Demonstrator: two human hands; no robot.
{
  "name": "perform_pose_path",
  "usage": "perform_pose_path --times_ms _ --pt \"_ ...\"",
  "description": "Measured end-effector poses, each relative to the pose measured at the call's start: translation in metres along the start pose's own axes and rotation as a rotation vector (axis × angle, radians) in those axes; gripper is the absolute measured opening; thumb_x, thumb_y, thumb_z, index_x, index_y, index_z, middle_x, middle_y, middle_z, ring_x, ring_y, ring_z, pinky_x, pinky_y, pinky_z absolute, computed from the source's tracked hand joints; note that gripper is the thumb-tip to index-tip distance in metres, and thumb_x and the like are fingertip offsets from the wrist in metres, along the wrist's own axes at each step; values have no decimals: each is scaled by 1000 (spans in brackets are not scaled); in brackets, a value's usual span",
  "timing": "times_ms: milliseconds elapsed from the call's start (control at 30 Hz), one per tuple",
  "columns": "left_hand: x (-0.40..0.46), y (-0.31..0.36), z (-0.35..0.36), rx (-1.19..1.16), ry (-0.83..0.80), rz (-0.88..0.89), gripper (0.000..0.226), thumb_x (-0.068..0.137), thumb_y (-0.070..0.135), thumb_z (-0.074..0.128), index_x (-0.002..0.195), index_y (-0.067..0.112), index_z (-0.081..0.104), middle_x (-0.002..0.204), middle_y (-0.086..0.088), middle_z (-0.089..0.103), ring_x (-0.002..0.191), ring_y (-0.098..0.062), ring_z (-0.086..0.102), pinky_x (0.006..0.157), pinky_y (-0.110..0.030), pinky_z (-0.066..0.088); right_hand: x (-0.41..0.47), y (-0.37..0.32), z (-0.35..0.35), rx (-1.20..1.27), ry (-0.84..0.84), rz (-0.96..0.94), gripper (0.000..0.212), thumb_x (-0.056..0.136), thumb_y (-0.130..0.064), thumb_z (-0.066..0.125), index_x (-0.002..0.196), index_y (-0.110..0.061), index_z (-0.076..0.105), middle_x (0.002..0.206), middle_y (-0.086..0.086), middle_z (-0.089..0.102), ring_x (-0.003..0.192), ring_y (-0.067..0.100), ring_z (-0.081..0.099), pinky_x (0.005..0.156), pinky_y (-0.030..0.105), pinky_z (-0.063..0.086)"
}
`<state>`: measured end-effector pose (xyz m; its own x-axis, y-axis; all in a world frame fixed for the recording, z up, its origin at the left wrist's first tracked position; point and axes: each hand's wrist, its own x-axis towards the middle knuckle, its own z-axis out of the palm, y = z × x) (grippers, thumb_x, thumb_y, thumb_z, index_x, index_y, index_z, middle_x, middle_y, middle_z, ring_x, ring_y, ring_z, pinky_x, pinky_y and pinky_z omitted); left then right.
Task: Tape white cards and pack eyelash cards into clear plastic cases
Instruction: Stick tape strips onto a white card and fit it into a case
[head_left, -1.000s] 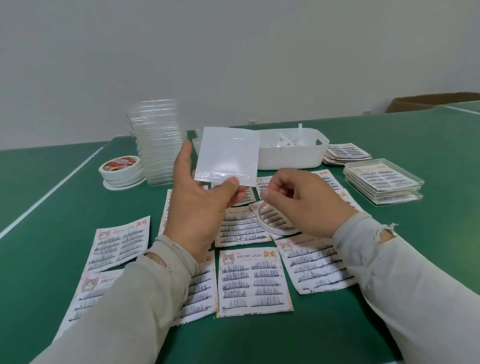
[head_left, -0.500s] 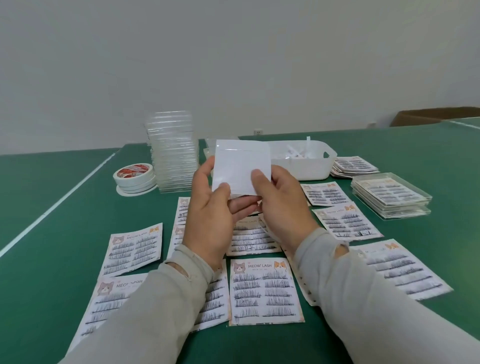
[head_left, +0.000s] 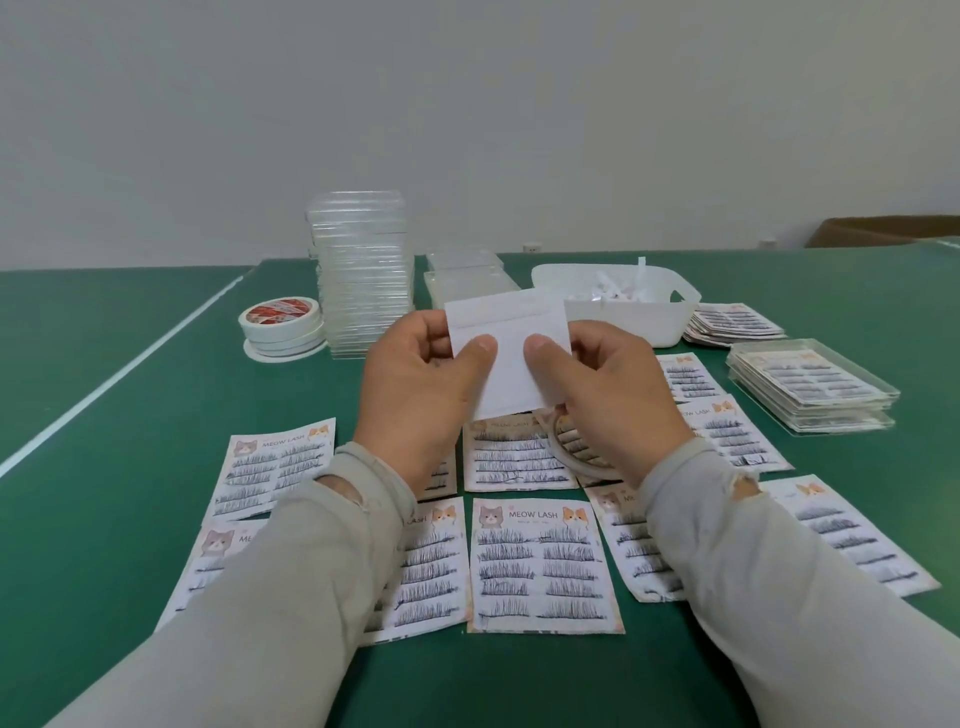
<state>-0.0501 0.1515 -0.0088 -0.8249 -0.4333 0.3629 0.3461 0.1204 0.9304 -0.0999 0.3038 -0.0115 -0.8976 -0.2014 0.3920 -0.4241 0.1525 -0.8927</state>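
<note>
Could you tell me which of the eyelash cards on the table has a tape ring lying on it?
The eyelash card just below the hands, in the far row: a thin tape ring overlaps its right edge.

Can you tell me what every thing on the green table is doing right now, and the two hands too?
white card: held up, pinched by both hands
left hand: pinching the card
right hand: pinching the card
clear cases: stacked, empty
packed cases: closed, stacked
tape rolls: stacked
loose tape roll: lying on eyelash cards
white bin: holds paper strips
eyelash cards: lying flat
</note>
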Motion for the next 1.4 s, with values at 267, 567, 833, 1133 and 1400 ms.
perform_pose_path --times_ms 267,567,833,1133,1400 --pt "-8 -3 4 263 69 153 22 88 14 76 87 33 65 76 18 69 67 6 61 63 -9 50 -3 0 0 -545 136 -150 54 89 -45 69 55 -23 34 48 -8 39 50 11 39 50 30 27" --pt "-4 -1 2 96 41 -74 18 92 8 70 101 22 77 88 4 78 85 -16 74 78 -37 64 0 -5 -11 -681 145 -126 53 102 -45 49 56 -22 35 50 -6 41 50 15 40 50 29 22" --pt "-6 1 7 -62 -37 -144 9 92 7 71 96 14 76 91 -12 77 79 -21 75 69 -33 63 1 -1 -10 309 -159 210 26 87 -23 76 111 -14 73 107 1 78 102 23 74 96 46 56" --pt "-6 0 6 -7 1 -103 16 97 19 66 84 12 72 91 -21 71 71 -19 63 71 -40 59 1 3 -8 385 -224 243 32 81 -26 74 109 -11 77 109 5 78 104 25 74 101 47 53" --pt "-10 -2 7 127 23 42 11 98 18 63 92 23 70 83 -3 71 71 -7 62 66 -24 56 2 3 -12 413 -225 257 26 88 -15 73 113 -10 74 111 6 77 108 24 72 103 47 52"
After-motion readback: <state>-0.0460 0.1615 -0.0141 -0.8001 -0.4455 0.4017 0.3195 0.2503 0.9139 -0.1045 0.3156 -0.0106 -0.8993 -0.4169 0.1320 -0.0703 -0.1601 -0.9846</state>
